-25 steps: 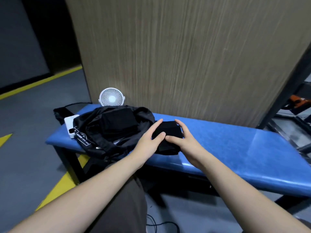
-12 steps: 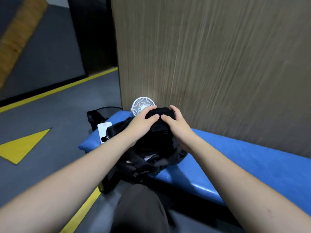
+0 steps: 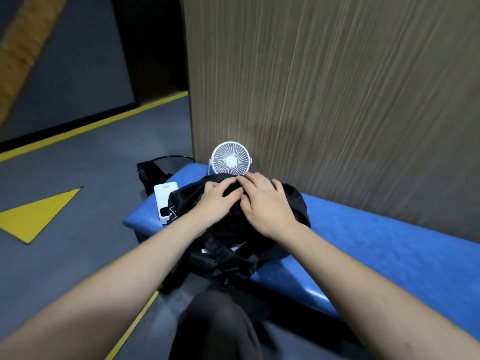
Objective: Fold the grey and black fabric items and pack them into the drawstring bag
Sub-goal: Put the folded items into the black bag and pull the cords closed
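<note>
A black drawstring bag [image 3: 294,203] lies crumpled at the left end of the blue bench [image 3: 376,245], its gathered cords [image 3: 226,261] hanging toward me. A dark folded fabric item [image 3: 232,189] shows only as a small patch between my fingers; I cannot tell whether it sits inside the bag's mouth or on top of it. My left hand [image 3: 217,197] and my right hand [image 3: 266,203] lie side by side on it, fingers spread and pressing down. No grey fabric is visible.
A small white fan [image 3: 231,161] stands just behind the bag against the wooden panel [image 3: 337,100]. A white box-like device [image 3: 163,201] lies left of the bag, with a dark item [image 3: 149,172] beyond the bench end. My knee [image 3: 215,326] is below the bench edge.
Both hands carried the folded black fabric left from the bench middle onto the drawstring bag, then lowered and flattened onto it. The view swung left with them.
</note>
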